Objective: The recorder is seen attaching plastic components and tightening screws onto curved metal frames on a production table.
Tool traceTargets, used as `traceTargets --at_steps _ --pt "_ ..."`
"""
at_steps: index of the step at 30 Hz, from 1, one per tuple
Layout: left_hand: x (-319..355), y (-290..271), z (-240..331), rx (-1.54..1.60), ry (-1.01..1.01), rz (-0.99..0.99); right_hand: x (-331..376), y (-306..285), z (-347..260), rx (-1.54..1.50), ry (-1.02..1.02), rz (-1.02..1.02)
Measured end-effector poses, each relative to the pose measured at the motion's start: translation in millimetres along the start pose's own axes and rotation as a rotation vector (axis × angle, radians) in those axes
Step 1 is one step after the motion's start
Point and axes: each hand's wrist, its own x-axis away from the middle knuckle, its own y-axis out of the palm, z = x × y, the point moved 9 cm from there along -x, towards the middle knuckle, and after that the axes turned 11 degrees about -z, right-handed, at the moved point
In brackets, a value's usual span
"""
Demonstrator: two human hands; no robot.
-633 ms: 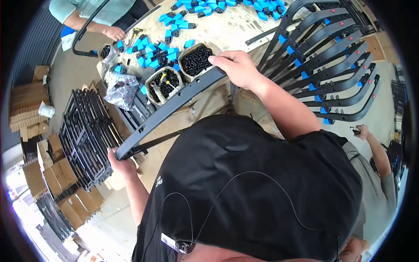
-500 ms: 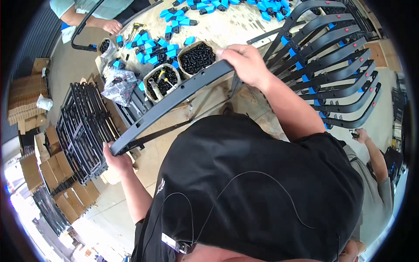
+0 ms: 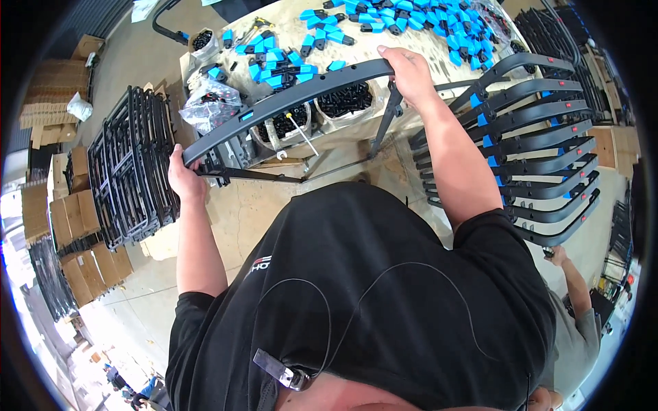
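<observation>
Across the front of the bench I hold a curved black metal frame [image 3: 291, 98] by both ends. My left hand [image 3: 185, 177] is closed round its left end; my right hand [image 3: 412, 79] grips the right end with the thumb on top. Thin black legs hang from the frame below the curved bar. Just behind the bar are two containers of black bolts, the right one [image 3: 345, 103] and the left one [image 3: 286, 125], both partly hidden by it. A yellow-handled screwdriver [image 3: 302, 134] and a wrench [image 3: 275, 142] stick out of the left container.
Many blue-and-black parts [image 3: 404, 17] lie on the wooden bench [image 3: 373, 51]. Curved black frames [image 3: 541, 161] hang in a row at right. Stacked black frames [image 3: 130, 164] and cardboard boxes [image 3: 82, 222] stand at left. A co-worker's arm [image 3: 576, 284] is at lower right.
The held frame has moved up in the picture and turned to a flatter slant, both hands still on it. The person beyond the bench at upper left has mostly left the view.
</observation>
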Motion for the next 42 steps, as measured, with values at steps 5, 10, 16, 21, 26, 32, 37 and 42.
traceTargets --at_steps 5,10,16,21,26,32,37,42 --pt "5 -4 3 -0.032 -0.015 0.036 5 -9 16 0.114 -0.045 0.031" --pt "20 27 66 -0.518 0.304 0.031 76 -50 84 0.165 -0.211 0.463" --pt "38 159 107 -1.253 0.597 -0.309 107 50 128 0.322 -0.062 -0.221" --pt "25 167 87 -1.429 0.109 -0.419 18 92 93 0.743 -0.126 -0.183" --pt "16 167 80 -1.462 -0.014 -0.467 -45 132 165 1.339 0.192 -0.545" --pt "21 164 86 -1.444 -0.025 -0.432 -49 147 153 1.421 0.041 -0.57" --pt "21 163 85 -1.437 -0.01 -0.433 -47 136 155 1.469 0.093 -0.56" --pt "18 177 88 -1.456 0.014 -0.457 -56 74 202 0.468 0.038 -0.119"
